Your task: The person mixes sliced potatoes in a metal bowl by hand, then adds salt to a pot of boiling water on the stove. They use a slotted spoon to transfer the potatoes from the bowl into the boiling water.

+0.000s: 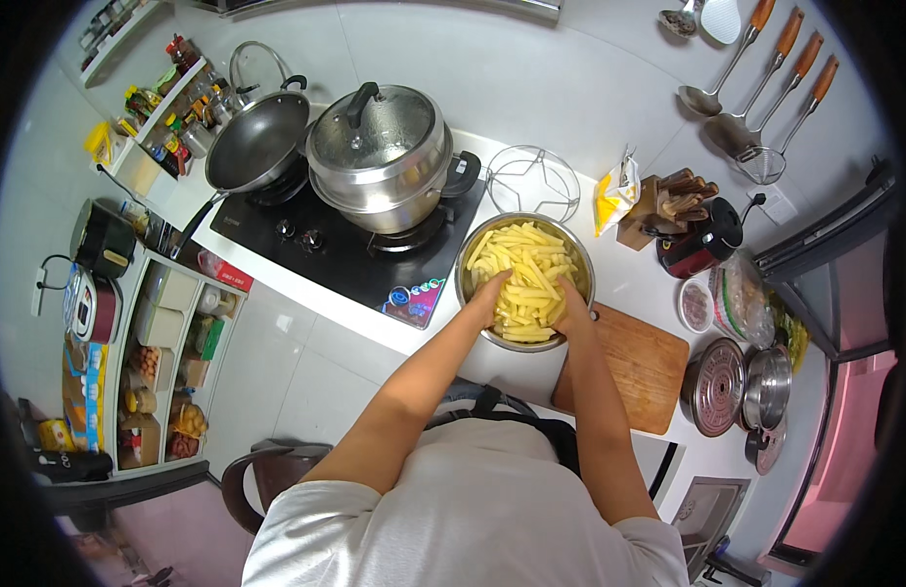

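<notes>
A stainless steel bowl (589, 273) full of pale yellow potato sticks (528, 253) stands on the white counter, between the gas hob and a wooden cutting board (629, 367). Both hands are inside the bowl. My left hand (488, 299) comes in at the left, its thumb lying over the sticks. On the right side my right hand (568, 308) cups the heap, thumb uppermost. The other fingers of both hands are sunk among the sticks and hidden. Between my hands, a mound of sticks is held.
On the black gas hob (335, 253) sit a lidded steel pot (379, 165) and a wok (258, 139), its handle jutting over the front edge. A wire rack (534, 183), knife block (644, 216) and red-black kettle (699, 238) stand behind. Steamer pans (717, 385) lie right, near a sink (706, 510).
</notes>
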A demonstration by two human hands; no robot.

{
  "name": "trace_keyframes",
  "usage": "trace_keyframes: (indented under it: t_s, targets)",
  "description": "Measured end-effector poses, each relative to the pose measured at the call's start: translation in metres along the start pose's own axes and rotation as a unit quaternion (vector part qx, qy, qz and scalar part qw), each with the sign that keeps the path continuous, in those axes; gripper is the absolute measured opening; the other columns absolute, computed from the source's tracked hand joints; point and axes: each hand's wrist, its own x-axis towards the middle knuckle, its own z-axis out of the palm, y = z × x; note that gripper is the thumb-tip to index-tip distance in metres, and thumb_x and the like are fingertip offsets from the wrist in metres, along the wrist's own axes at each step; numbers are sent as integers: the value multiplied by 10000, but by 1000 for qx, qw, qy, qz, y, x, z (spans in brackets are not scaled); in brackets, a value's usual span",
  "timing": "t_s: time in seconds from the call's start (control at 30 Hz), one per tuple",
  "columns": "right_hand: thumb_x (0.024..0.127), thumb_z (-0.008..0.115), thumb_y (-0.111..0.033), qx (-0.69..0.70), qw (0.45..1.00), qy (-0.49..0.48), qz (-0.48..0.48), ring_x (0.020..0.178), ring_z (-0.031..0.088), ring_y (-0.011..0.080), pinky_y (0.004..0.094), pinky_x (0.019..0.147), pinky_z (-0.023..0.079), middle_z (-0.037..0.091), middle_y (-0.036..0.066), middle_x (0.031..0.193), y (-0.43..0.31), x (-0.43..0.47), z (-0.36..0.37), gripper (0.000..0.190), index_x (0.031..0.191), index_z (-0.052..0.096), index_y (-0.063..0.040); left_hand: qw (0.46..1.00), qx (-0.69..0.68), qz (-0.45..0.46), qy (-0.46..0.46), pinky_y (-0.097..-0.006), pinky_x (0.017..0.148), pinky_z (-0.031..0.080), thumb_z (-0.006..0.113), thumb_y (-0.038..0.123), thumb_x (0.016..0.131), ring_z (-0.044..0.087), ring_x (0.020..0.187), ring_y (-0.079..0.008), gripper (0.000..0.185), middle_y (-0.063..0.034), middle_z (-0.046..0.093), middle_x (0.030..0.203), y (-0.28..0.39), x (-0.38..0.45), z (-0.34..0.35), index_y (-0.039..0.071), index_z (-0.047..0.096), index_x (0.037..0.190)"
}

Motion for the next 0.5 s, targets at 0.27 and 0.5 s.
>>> trace_keyframes:
  t_s: [0.27, 0.5]
  targets:
    - [903, 531, -242, -31, 997, -45, -49, 1085, 543, 272, 430, 896, 459, 550, 107, 1217, 4, -13, -1, 409, 1260, 462, -54, 995, -1, 97, -2, -440, 739, 547, 615, 227, 840, 600, 976, -296, 482, -171, 565, 1106, 0, -14, 7, 38, 414, 1235]
    - [893, 555, -141, -1, 990, -76, -120, 1106, 529, 245, 402, 920, 438, 548, 82, 1211, 9, -12, -11, 364, 1241, 474, -69, 985, -11, 169, 16, -425, 756, 535, 650, 125, 818, 592, 982, -280, 506, -162, 554, 1119, -6, -22, 12, 28, 395, 1243]
